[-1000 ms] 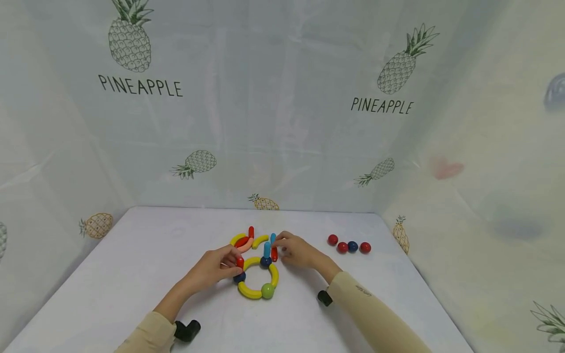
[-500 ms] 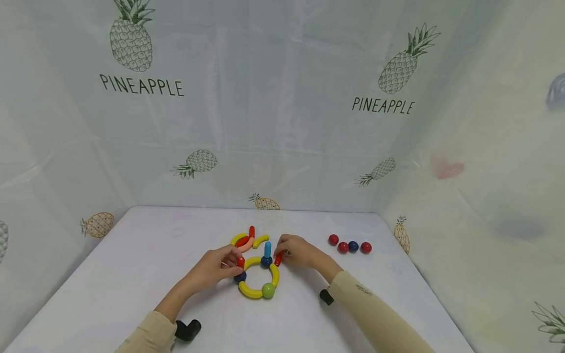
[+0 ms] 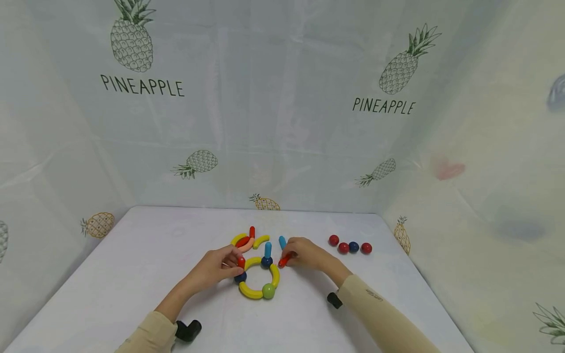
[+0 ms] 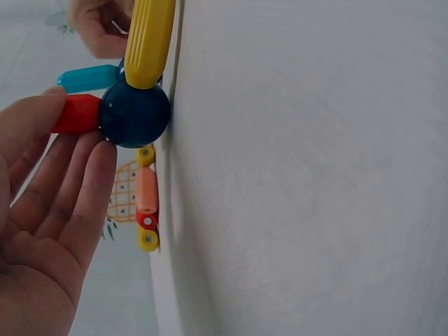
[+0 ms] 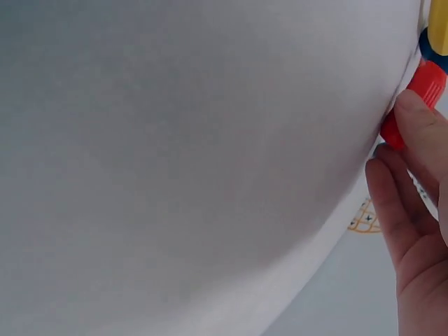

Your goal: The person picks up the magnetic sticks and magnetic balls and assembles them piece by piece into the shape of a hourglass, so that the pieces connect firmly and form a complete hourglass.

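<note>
A ring of yellow curved sticks [image 3: 250, 292], dark blue balls and a green ball [image 3: 268, 291] lies mid-table. My left hand [image 3: 216, 268] pinches a short red stick [image 4: 77, 114] whose end meets one dark blue ball [image 4: 136, 115] of the ring. From the ring's far dark blue ball [image 3: 267, 262] a light blue stick [image 3: 268, 250] stands upright. Just right of the ring, my right hand [image 3: 304, 254] holds another red stick [image 5: 428, 80] between thumb and fingers, tilted. A second light blue stick [image 3: 282, 241] shows behind those fingers, its lower part hidden.
Behind the ring lie a yellow curved stick [image 3: 262, 241], a salmon curved piece [image 3: 246, 245] and an upright red stick [image 3: 252, 231]. Red balls [image 3: 334, 240] and a dark blue ball [image 3: 353, 247] sit at the back right. A pineapple-print curtain [image 3: 282, 122] hangs behind the table.
My right hand has shifted right, away from the ring, and the red stick in it has gone from upright to tilted. My left hand stays in place on its red stick.
</note>
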Demonstrator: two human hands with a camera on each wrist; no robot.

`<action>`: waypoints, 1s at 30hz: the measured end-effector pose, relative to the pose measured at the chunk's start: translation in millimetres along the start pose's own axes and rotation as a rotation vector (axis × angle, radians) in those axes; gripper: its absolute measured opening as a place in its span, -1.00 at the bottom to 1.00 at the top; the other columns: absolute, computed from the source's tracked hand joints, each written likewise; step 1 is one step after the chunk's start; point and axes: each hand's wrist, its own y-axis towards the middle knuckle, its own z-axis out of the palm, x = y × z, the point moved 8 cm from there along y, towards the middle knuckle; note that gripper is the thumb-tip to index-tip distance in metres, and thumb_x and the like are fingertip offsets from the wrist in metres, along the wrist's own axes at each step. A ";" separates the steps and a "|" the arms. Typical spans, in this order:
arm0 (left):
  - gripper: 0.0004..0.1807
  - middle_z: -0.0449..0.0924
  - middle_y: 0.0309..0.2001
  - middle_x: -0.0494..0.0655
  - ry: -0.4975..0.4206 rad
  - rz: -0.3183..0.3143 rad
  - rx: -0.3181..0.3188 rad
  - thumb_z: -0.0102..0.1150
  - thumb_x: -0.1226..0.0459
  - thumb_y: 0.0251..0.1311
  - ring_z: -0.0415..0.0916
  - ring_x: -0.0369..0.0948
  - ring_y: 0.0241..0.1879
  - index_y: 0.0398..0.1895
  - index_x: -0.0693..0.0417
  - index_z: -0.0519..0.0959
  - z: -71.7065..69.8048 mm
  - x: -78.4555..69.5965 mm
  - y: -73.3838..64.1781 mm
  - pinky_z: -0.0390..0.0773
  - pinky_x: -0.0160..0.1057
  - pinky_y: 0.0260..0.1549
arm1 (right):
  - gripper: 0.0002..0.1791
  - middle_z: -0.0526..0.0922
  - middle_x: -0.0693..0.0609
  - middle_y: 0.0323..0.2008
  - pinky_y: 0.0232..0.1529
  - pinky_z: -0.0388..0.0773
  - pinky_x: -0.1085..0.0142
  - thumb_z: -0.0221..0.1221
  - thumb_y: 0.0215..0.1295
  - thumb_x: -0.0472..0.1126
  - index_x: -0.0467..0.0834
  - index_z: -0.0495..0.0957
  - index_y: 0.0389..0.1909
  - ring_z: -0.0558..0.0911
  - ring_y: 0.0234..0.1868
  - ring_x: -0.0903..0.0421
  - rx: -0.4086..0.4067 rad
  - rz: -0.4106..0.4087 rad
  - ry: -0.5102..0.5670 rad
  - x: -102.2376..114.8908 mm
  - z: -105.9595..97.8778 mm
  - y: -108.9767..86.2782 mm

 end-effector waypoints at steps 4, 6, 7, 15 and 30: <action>-0.68 0.69 -0.15 -0.27 0.005 -0.002 -0.003 0.53 0.18 0.26 0.62 -0.21 -0.08 0.01 -0.14 0.63 1.8 0.5 1.8 0.69 -0.33 -0.07 | -0.81 0.69 0.20 -0.21 -0.04 0.64 0.43 0.42 0.39 -0.21 -0.03 0.76 -0.02 0.56 -0.19 0.27 -0.050 0.013 0.037 1.1 -4.3 -10.0; -0.68 0.69 -0.15 -0.28 0.009 0.006 -0.002 0.53 0.19 0.26 0.62 -0.22 -0.08 0.01 -0.14 0.62 2.2 0.1 2.3 0.69 -0.33 -0.07 | -0.82 0.69 0.23 -0.21 -0.05 0.65 0.42 0.41 0.41 -0.20 -0.02 0.73 -0.01 0.58 -0.19 0.28 -0.077 0.024 0.096 4.2 -6.3 -16.0; -0.69 0.69 -0.14 -0.28 0.010 0.010 -0.001 0.52 0.19 0.27 0.62 -0.22 -0.07 0.01 -0.14 0.62 2.4 0.0 2.5 0.69 -0.33 -0.07 | -0.82 0.70 0.24 -0.21 -0.05 0.66 0.41 0.40 0.42 -0.19 -0.01 0.72 -0.01 0.60 -0.19 0.29 -0.091 0.028 0.132 6.3 -6.9 -19.1; -0.70 0.70 -0.15 -0.25 -0.001 0.007 -0.012 0.52 0.21 0.28 0.63 -0.22 -0.08 -0.01 -0.07 0.62 4.5 -1.9 2.0 0.70 -0.33 -0.07 | -0.79 0.72 0.24 -0.19 -0.05 0.66 0.42 0.39 0.43 -0.14 0.03 0.66 0.01 0.64 -0.17 0.28 -0.193 0.090 0.348 30.7 -4.0 -40.5; -0.70 0.69 -0.17 -0.26 -0.015 -0.010 -0.056 0.52 0.20 0.27 0.63 -0.22 -0.11 -0.03 -0.12 0.61 6.9 -4.2 -2.9 0.70 -0.33 -0.10 | -0.83 0.75 0.23 -0.23 -0.06 0.66 0.42 0.40 0.42 -0.17 0.00 0.66 -0.05 0.67 -0.18 0.29 -0.201 0.098 0.500 59.2 12.7 -51.7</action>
